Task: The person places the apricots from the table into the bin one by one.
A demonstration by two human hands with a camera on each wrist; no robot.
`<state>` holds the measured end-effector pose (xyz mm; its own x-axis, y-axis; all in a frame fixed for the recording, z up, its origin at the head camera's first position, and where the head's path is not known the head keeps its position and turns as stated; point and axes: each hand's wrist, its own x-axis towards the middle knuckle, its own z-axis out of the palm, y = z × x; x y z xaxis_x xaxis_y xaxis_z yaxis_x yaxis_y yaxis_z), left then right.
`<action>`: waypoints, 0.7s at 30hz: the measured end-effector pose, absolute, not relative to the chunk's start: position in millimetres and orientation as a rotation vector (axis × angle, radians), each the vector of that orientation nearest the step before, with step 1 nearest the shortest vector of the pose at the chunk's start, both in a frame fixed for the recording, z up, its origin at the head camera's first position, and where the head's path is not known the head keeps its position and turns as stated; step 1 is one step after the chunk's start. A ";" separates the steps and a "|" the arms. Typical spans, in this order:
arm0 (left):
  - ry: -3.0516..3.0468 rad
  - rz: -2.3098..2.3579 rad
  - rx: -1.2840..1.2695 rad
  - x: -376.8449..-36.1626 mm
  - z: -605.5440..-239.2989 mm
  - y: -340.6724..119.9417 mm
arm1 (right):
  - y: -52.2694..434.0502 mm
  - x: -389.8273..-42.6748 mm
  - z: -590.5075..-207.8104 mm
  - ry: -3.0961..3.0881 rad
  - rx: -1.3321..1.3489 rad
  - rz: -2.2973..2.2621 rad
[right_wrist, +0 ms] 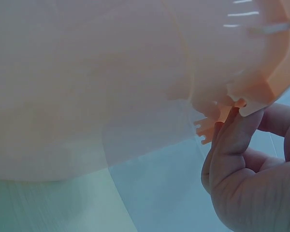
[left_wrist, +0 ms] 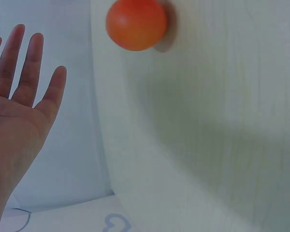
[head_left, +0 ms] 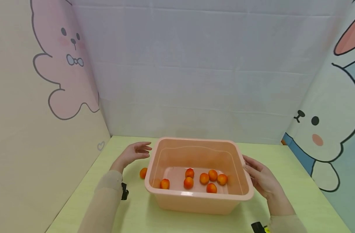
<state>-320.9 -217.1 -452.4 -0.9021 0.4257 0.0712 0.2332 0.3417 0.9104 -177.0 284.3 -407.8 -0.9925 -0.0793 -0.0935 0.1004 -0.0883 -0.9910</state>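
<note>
A peach-coloured plastic bin (head_left: 195, 204) stands on the table with several small round orange-red fruits (head_left: 204, 178) on its floor. At its right side my right hand (head_left: 263, 178) grips the rim. In the right wrist view, the fingers (right_wrist: 232, 145) curl under the bin's rim (right_wrist: 280, 63). My left hand (head_left: 135, 152) is just off the bin's left side, apart from the rim, holding nothing. Its fingers look extended and spread in the left wrist view. One loose orange-red fruit (left_wrist: 136, 24) lies on the table below that hand, partly hidden by the bin in the head view.
The pale yellow-green table (head_left: 131, 210) reaches back to a white cloth wall (head_left: 195, 71). Side panels with a pink bear (head_left: 69, 74) on the left and a white rabbit (head_left: 326, 139) on the right bound the space.
</note>
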 end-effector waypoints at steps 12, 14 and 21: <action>2.449 1.551 0.533 -304.8 -486.8 -235.2 | 284.0 -176.5 -408.1 2.026 0.017 -2.246; 2.442 1.523 0.532 -301.9 -489.4 -236.9 | 284.1 -176.7 -408.5 2.027 0.015 -2.245; 2.392 1.478 0.502 -293.8 -494.6 -239.4 | 283.3 -176.2 -407.0 2.031 0.069 -2.239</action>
